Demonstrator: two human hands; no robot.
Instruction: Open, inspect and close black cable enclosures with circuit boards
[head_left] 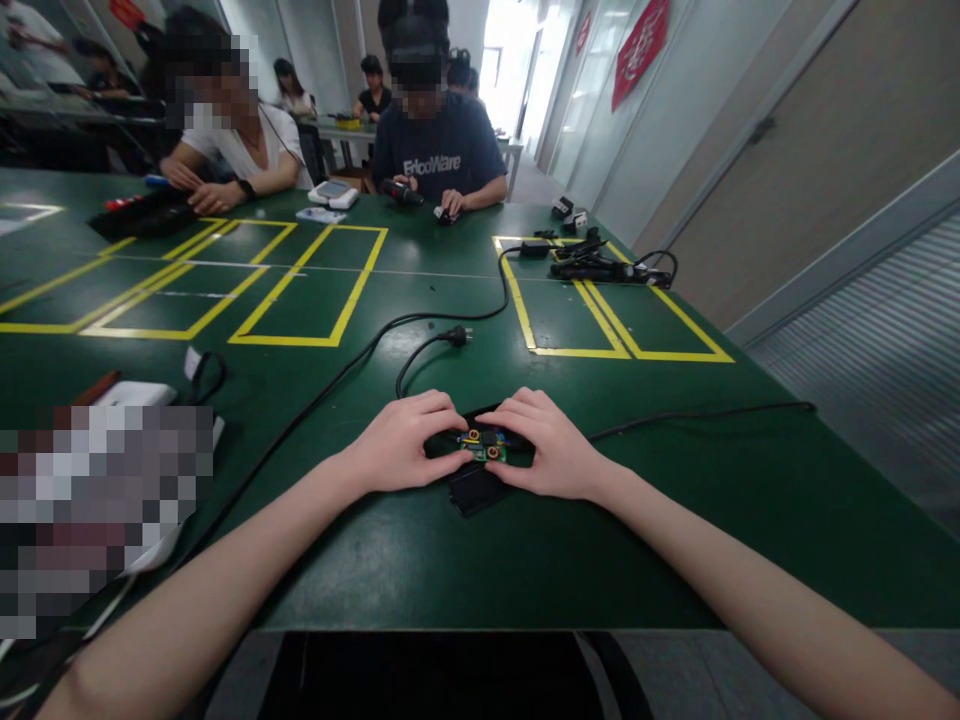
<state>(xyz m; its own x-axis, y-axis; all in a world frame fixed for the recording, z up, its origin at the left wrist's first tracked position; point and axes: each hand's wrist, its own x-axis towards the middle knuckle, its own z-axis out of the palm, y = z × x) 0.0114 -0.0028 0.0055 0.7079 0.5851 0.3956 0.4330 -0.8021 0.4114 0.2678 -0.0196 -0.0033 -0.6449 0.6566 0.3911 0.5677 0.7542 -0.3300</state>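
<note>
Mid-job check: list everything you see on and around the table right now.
circuit board: one, green with copper coils, between both hands
black casing: one, black, under the board
plug cable: one, black, beyond the hands
tape rectangles: several, yellow, on the green table
adapters: a pile, black, far right
co-workers: two, seated opposite
left hand: one, gripping casing's left end
right hand: one, gripping casing's right end

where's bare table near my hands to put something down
Bare green table lies right of the right hand, between the thin cable and the near edge. The yellow-taped rectangle past the plug is bare too. Crowded: between both hands around the black casing, and left of the left hand by the white device.
</note>
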